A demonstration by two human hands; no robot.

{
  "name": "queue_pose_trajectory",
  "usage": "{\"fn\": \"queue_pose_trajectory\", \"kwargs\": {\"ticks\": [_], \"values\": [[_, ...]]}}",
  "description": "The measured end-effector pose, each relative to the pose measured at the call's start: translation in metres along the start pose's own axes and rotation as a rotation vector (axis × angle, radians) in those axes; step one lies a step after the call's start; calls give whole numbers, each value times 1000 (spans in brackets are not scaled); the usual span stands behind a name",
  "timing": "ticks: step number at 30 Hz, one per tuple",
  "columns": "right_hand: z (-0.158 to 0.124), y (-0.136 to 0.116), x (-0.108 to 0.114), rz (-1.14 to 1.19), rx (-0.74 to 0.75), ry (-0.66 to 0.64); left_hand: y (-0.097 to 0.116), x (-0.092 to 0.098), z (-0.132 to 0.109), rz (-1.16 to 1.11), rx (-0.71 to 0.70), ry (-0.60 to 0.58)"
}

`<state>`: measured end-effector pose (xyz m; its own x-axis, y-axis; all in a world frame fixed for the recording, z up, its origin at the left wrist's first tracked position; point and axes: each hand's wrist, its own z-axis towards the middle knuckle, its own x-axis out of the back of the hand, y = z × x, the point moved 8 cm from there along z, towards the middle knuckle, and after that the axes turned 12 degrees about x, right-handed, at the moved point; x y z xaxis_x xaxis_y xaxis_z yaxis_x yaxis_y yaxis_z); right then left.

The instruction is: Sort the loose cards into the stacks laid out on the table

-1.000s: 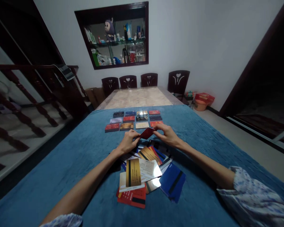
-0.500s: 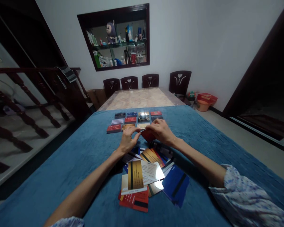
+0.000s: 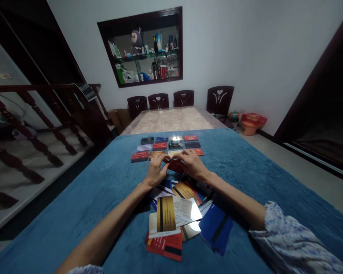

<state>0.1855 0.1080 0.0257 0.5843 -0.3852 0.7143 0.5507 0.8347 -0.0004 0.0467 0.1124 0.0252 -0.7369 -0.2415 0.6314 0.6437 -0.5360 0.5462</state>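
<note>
Between my two hands is a dark red card (image 3: pixel 175 166), tilted up just in front of rows of card stacks. My left hand (image 3: pixel 156 169) pinches its left side with thumb and fingers. On its other side my right hand (image 3: pixel 193 163) grips it, fingers curled over the top edge. Beyond them lie neat stacks in rows, among them a red stack (image 3: pixel 140 156), a black stack (image 3: pixel 175 145) and a blue stack (image 3: pixel 161 139). Below my wrists spreads a loose pile with a gold card (image 3: pixel 165 214), red cards (image 3: pixel 167 247) and blue cards (image 3: pixel 216 228).
A blue cloth (image 3: pixel 103 171) covers the near part of the table, and the bare marble top (image 3: pixel 174 118) shows beyond it. Dark chairs (image 3: pixel 220 99) stand at the far end. A wooden railing (image 3: pixel 42 89) runs along the left, and a wall shelf (image 3: pixel 143 55) holds bottles.
My right hand has drawn closer to my left, and the red card has turned between them. A red card stack at the right of the front row now shows. The view has shifted slightly.
</note>
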Motion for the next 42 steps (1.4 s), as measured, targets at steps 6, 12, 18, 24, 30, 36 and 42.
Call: {"fn": "queue_pose_trajectory", "kwargs": {"ticks": [6,12,18,24,30,36,42], "values": [[-12,4,-11,-41,-25,-125,-13,-1,-7,79,2,-61],[-20,5,-16,-55,-68,-235,-26,-4,-11,125,27,-122],[-22,4,-17,-26,-103,-315,-31,-9,-15,149,60,-174],[-26,9,-23,16,-130,-381,-37,-12,-15,161,90,-240],[-27,12,-28,47,-116,-424,-43,-17,-14,188,104,-271],[-28,13,-29,57,-107,-414,-49,-17,-13,169,106,-289],[-31,15,-34,44,-85,-427,-60,-19,-11,134,131,-313]]}}
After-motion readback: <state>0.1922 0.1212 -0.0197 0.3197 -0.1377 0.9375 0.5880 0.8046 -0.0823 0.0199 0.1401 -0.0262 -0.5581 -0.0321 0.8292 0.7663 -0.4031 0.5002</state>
